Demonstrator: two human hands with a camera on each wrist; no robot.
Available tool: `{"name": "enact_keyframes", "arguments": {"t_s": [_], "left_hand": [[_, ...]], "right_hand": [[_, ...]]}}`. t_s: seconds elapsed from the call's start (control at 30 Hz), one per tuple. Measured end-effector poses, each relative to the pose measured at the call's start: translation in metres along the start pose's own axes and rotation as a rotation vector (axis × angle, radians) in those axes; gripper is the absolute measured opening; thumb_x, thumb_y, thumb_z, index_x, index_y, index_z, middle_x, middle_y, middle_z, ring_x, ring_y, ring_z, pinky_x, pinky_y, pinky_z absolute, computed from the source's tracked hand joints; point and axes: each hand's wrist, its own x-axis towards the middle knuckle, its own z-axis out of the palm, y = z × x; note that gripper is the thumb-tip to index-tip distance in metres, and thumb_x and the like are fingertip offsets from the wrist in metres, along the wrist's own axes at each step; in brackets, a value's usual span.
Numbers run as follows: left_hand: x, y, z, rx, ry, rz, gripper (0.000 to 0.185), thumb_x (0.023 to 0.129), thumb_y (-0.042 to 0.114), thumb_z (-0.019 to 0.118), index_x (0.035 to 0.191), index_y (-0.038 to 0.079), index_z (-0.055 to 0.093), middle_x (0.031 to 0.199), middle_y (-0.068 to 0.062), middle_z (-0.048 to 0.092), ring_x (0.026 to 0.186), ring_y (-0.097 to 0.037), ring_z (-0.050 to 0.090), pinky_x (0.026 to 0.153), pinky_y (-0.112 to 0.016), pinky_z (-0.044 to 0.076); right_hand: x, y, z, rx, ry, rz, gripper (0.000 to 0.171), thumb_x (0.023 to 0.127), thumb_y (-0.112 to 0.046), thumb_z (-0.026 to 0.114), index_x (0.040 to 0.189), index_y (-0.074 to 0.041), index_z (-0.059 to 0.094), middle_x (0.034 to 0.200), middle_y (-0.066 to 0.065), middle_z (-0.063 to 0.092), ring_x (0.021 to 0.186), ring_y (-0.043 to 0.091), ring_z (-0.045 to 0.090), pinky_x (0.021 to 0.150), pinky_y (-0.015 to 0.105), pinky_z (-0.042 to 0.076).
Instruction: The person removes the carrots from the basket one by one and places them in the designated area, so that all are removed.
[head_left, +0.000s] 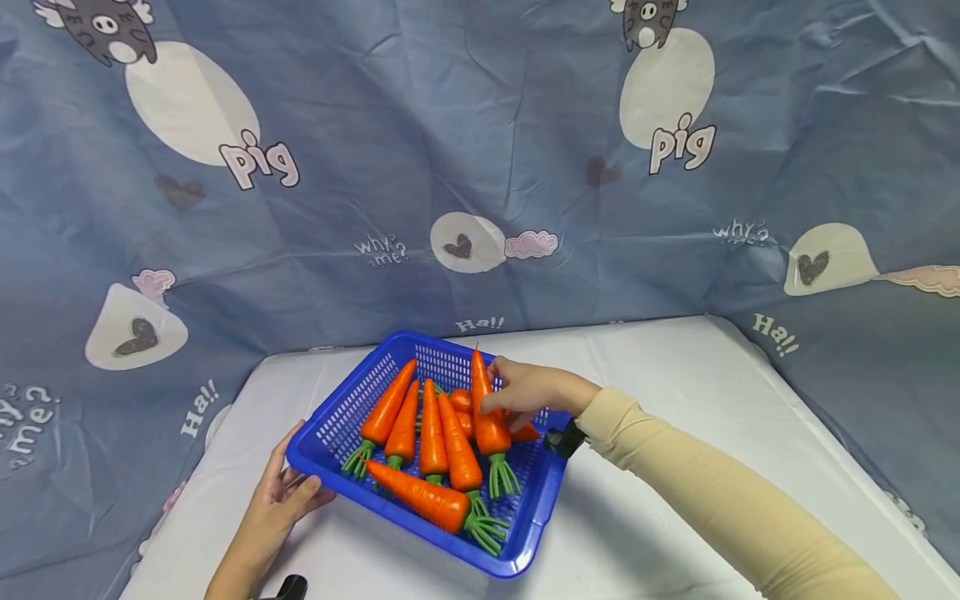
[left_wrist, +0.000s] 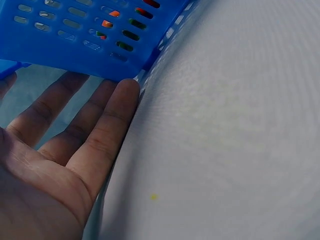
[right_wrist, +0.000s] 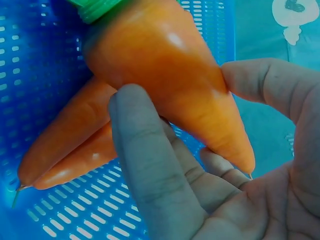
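A blue plastic basket (head_left: 427, 527) with slotted walls holds several orange carrots with green stems. In the head view my right hand (head_left: 525, 390) reaches in from the right and pinches a carrot (head_left: 491, 429), which points tip away with its green stem toward me. The right wrist view shows thumb and fingers on either side of this carrot (right_wrist: 165, 65), above two other carrots (right_wrist: 70, 130). My left hand (head_left: 273, 504) is at the basket's left corner. In the left wrist view its extended fingers (left_wrist: 102, 145) touch the lower edge of the basket wall (left_wrist: 75, 45).
Four-sided and white, the table (head_left: 637, 517) extends around the basket. A blue printed cloth (head_left: 525, 125) hangs behind it and down both sides. One carrot (head_left: 427, 497) lies crosswise along the near wall, in front of a row of others (head_left: 432, 433).
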Motion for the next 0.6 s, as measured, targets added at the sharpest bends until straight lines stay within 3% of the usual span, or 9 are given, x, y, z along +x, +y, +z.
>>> {"name": "enact_keyframes", "arguments": {"t_s": [0.2, 0.37, 0.6], "left_hand": [[0.003, 0.000, 0.002, 0.014, -0.002, -0.002, 0.076, 0.111, 0.009, 0.058, 0.173, 0.026, 0.017, 0.135, 0.020, 0.064, 0.113, -0.005, 0.073, 0.087, -0.030, 0.068], [0.004, -0.002, 0.001, 0.028, -0.001, -0.014, 0.076, 0.111, 0.012, 0.059, 0.173, 0.029, 0.019, 0.136, 0.019, 0.064, 0.114, -0.005, 0.072, 0.088, -0.030, 0.068], [0.003, -0.001, -0.003, 0.014, -0.016, -0.016, 0.076, 0.111, 0.010, 0.059, 0.172, 0.030, 0.019, 0.137, 0.017, 0.065, 0.115, -0.007, 0.072, 0.089, -0.032, 0.068]], "right_hand": [[-0.004, -0.002, -0.010, -0.023, 0.012, -0.021, 0.047, 0.097, -0.017, 0.071, 0.132, -0.006, 0.042, 0.110, 0.015, 0.059, 0.086, 0.026, 0.074, 0.083, 0.041, 0.070], [-0.007, -0.003, -0.015, -0.004, 0.010, -0.037, 0.047, 0.099, -0.018, 0.070, 0.133, -0.005, 0.041, 0.110, 0.015, 0.060, 0.085, 0.026, 0.074, 0.093, 0.051, 0.067], [-0.010, -0.006, -0.022, 0.002, 0.008, -0.048, 0.046, 0.100, -0.020, 0.069, 0.134, -0.006, 0.040, 0.117, 0.019, 0.067, 0.089, 0.027, 0.076, 0.091, 0.049, 0.068]]}}
